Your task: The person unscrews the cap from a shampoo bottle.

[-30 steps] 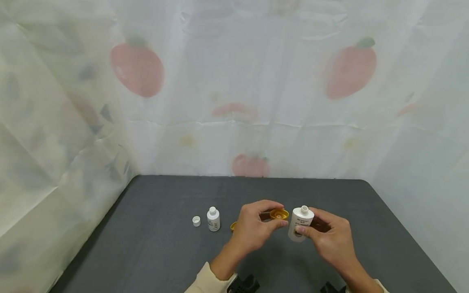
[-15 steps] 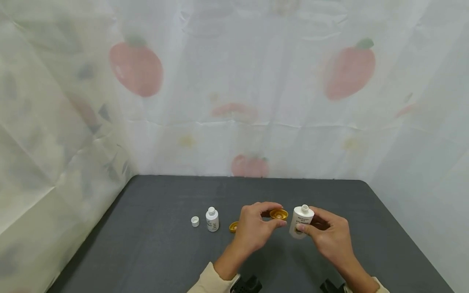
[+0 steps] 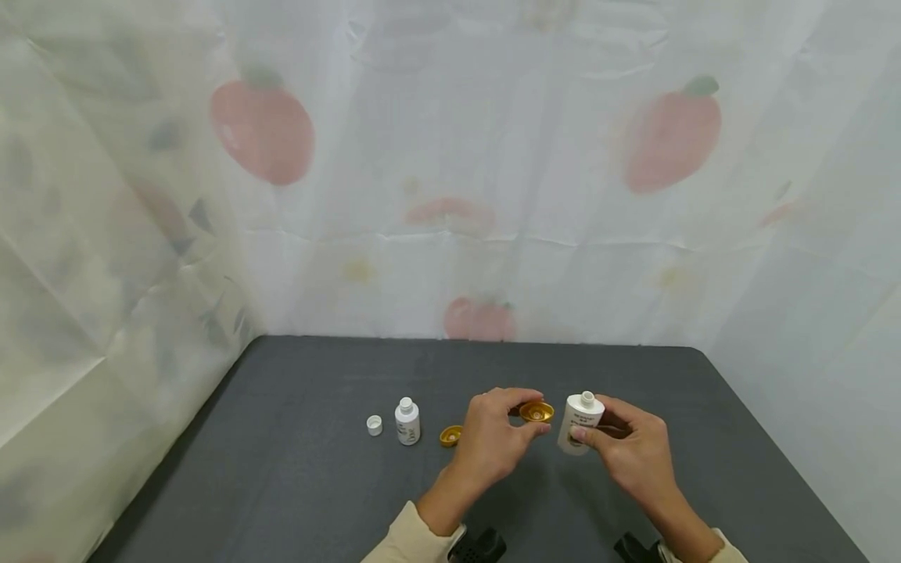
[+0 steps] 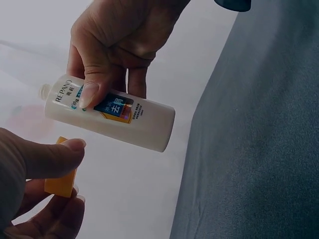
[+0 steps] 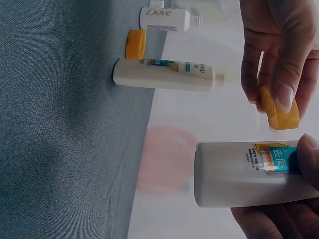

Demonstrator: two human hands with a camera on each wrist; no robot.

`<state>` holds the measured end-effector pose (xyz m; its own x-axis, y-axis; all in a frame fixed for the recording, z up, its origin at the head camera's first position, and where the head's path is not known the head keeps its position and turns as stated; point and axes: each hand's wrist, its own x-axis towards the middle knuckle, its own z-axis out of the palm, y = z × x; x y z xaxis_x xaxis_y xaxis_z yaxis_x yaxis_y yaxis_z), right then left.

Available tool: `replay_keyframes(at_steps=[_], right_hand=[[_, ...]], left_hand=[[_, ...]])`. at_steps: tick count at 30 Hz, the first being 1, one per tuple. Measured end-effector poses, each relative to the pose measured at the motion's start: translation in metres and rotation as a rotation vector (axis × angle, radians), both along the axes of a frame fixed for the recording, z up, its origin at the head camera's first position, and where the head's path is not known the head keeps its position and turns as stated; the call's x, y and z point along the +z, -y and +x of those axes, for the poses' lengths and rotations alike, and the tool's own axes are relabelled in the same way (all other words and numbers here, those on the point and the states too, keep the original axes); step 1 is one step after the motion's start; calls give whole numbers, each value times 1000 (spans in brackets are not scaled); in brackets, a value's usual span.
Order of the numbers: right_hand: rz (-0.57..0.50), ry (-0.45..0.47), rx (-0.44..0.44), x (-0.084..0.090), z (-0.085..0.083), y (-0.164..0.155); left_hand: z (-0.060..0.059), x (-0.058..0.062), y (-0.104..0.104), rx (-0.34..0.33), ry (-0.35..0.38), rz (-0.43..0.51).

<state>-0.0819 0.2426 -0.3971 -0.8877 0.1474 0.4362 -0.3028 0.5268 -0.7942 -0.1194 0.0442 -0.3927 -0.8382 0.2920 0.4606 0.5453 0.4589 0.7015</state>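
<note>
Left hand (image 3: 493,442): pinches the gold cap (image 3: 536,411) — off the neck.
Right hand (image 3: 629,450): grips the white bottle (image 3: 579,426), uncapped.
Left: cap just beside neck — not seated.

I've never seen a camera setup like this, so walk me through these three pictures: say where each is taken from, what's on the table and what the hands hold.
There is no machine here, only a person's two bare hands, filmed by three cameras. The wide picture comes from a camera on the head, looking down at a dark grey table. The other two come from cameras on the wrists, so they look sideways.

The left hand pinches a round gold plastic cap. The right hand holds a white plastic bottle with an open neck.

On the table stand a small white Dove bottle, a loose small white cap, a second gold cap, and another white bottle with teal print.
</note>
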Motion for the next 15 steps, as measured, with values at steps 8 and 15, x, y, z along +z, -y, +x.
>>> replay_keyframes(at_steps=[8,15], right_hand=[[3,24,3,-4,-5,-2],[-12,44,9,-9,-8,-5]], left_hand=[[-3,-4,-4,39,-28,-41],[-5,-10,-9,62,-44,-76]])
